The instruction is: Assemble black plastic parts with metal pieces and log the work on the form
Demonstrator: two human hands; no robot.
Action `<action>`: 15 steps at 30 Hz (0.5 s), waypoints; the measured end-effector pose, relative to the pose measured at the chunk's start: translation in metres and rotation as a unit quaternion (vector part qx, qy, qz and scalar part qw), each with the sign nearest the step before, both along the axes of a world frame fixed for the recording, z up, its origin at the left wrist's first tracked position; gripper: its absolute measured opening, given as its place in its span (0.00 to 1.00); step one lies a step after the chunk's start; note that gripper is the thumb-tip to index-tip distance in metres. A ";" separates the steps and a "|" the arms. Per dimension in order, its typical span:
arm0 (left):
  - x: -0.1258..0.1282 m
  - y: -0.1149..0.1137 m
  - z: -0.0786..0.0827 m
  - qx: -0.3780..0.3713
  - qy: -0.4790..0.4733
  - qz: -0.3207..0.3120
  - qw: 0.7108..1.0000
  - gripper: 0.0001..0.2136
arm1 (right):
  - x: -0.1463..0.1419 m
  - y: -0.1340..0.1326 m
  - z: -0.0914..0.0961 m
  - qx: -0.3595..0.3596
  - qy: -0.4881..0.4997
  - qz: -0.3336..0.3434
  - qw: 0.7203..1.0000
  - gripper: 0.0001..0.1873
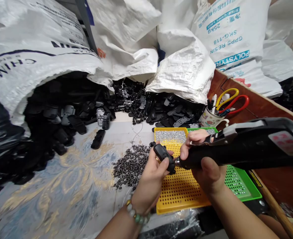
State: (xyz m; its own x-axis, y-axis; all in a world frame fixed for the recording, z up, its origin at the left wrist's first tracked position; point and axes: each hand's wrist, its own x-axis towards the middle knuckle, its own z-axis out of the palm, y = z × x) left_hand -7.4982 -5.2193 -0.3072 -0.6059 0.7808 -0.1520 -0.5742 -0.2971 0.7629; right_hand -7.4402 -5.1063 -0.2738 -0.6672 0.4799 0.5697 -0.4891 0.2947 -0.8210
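My left hand grips a small black plastic part between thumb and fingers, over the left edge of a yellow perforated tray. Wrapped in my right hand is a black electric screwdriver, lying nearly level with its tip pointing left. That tip meets, or almost meets, the right end of the plastic part; the exact contact is too small to tell. Silver screws fill the far end of the yellow tray. Left of my hand lies a pile of tiny dark pieces.
White sacks stand at the back, spilling black plastic parts across the table. One black part lies apart. A green tray adjoins the yellow one. Behind the screwdriver, a mug holds scissors beside a wooden board.
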 end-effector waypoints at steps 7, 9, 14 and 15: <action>0.001 0.002 -0.013 -0.056 0.049 0.057 0.996 0.22 | 0.008 0.000 0.004 -0.009 0.022 -0.010 1.000 0.21; 0.001 0.002 -0.012 -0.073 0.043 0.059 0.995 0.24 | 0.009 0.005 0.008 0.003 0.029 -0.058 0.998 0.20; 0.000 0.001 0.002 -0.097 0.015 0.057 0.994 0.25 | 0.003 0.016 0.015 -0.023 -0.058 -0.139 0.988 0.10; 0.000 0.000 0.004 -0.101 0.014 0.059 0.993 0.24 | 0.002 0.017 0.014 -0.026 -0.073 -0.142 0.987 0.09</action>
State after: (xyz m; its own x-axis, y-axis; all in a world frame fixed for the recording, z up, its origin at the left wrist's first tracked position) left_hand -7.4982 -5.2191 -0.3030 -0.6971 0.6597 -0.2807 -0.5226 -0.1995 0.8289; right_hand -7.4386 -5.0888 -0.2593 -0.5747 0.6859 0.4465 -0.2680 0.3578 -0.8945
